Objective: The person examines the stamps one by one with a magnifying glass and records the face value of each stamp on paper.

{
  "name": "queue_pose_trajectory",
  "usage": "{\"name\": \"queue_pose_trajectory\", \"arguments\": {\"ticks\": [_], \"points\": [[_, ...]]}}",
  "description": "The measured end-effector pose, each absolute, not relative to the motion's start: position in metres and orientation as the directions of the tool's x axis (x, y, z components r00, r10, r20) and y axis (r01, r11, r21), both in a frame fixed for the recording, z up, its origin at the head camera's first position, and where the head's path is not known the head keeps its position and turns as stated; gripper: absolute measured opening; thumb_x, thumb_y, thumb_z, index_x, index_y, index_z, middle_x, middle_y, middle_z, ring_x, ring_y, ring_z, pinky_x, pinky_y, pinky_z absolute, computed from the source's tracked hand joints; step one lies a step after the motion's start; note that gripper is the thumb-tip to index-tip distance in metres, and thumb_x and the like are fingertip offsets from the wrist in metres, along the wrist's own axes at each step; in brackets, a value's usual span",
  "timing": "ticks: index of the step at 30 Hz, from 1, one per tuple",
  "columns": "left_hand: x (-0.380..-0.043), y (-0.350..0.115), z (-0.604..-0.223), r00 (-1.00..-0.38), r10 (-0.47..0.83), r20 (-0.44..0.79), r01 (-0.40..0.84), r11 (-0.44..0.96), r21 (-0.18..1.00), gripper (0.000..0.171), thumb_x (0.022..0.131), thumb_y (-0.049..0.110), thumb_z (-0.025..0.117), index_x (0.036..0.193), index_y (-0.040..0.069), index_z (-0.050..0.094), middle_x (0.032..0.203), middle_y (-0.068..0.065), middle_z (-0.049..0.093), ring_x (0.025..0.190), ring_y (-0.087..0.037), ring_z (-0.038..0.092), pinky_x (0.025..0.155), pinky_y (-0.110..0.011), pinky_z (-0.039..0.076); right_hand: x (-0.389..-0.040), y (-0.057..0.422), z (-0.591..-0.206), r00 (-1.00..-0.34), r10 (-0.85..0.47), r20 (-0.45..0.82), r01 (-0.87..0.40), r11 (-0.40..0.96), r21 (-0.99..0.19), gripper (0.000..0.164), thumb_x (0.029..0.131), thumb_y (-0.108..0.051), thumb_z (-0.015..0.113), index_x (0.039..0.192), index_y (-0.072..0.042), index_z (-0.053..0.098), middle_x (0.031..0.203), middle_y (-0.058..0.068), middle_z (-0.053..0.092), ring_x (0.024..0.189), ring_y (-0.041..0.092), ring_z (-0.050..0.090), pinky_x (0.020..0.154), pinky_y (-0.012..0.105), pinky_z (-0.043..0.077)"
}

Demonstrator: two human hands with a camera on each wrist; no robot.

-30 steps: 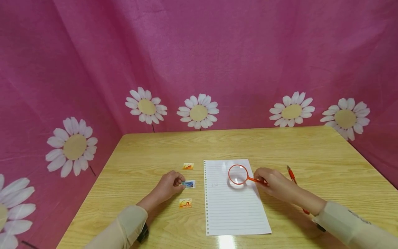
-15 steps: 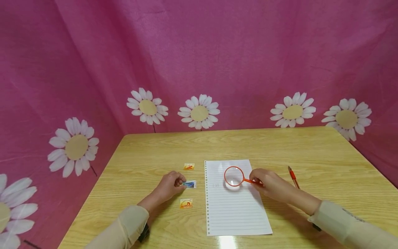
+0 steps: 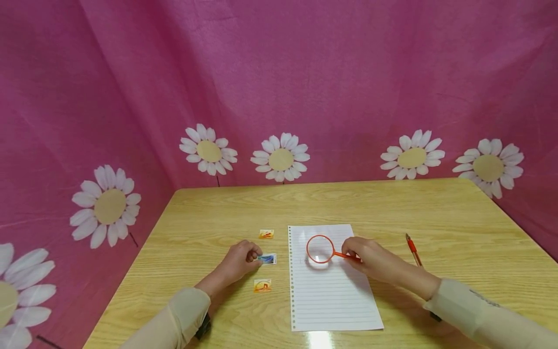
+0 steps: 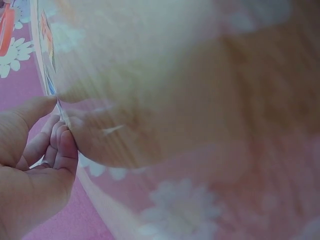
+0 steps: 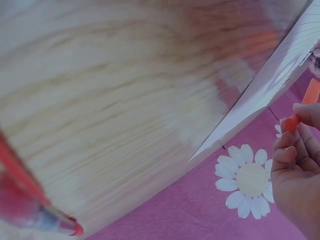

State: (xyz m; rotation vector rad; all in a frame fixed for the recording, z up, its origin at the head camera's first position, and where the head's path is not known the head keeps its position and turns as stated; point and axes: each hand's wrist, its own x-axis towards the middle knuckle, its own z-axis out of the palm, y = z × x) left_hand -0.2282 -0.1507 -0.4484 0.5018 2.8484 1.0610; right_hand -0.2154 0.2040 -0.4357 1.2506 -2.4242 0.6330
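My left hand (image 3: 240, 261) pinches the left edge of a small blue stamp (image 3: 268, 259) lying on the table. The left wrist view shows the thumb (image 4: 37, 107) and curled fingers close at the tabletop. An orange-and-yellow stamp (image 3: 267, 234) lies beyond the blue one, and another similar stamp (image 3: 262, 286) is nearer. In my right hand (image 3: 368, 257) is the handle of a red magnifying glass (image 3: 333, 253). Its round lens hangs over the upper part of a lined sheet of paper (image 3: 335, 300), beside faint handwriting. Part of the handle (image 5: 311, 92) shows in the right wrist view.
A red pen (image 3: 413, 249) lies right of the paper, partly hidden by the right forearm. The wooden table (image 3: 218, 208) has a glossy top with reflections. A pink curtain (image 3: 279, 72) printed with daisies hangs behind and to the left.
My right hand has moved the magnifying glass left across the paper, toward the handwriting. My left hand stays at the blue stamp. The view has shifted slightly.
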Motion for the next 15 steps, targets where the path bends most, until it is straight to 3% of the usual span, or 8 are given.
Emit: {"name": "queue_pose_trajectory", "arguments": {"ticks": [8, 15], "points": [[-0.229, -0.152, -0.449, -0.936, 0.343, 0.079, 0.31, 0.697, 0.647, 0.012, 0.083, 0.002, 0.074, 0.092, 0.002, 0.065, 0.083, -0.005, 0.054, 0.076, -0.013, 0.046, 0.067, -0.018, 0.038, -0.219, 0.191, -0.438, -0.486, -0.681, 0.549, -0.865, 0.463, -0.192, 0.03, 0.069, 0.014, 0.074, 0.083, -0.008, 0.059, 0.073, -0.004, 0.056, 0.067, 0.003, 0.049, 0.06, 0.013, 0.042], [-0.228, -0.153, -0.449, -0.936, 0.344, 0.079, 0.31, 0.696, 0.648, 0.012, 0.083, 0.002, 0.074, 0.092, 0.002, 0.065, 0.084, -0.005, 0.055, 0.077, -0.012, 0.046, 0.067, -0.018, 0.039, -0.218, 0.182, -0.437, -0.497, -0.692, 0.523, -0.863, 0.458, -0.214, 0.029, 0.071, 0.013, 0.072, 0.084, -0.009, 0.058, 0.075, -0.004, 0.057, 0.068, 0.004, 0.049, 0.06, 0.013, 0.043]]}}
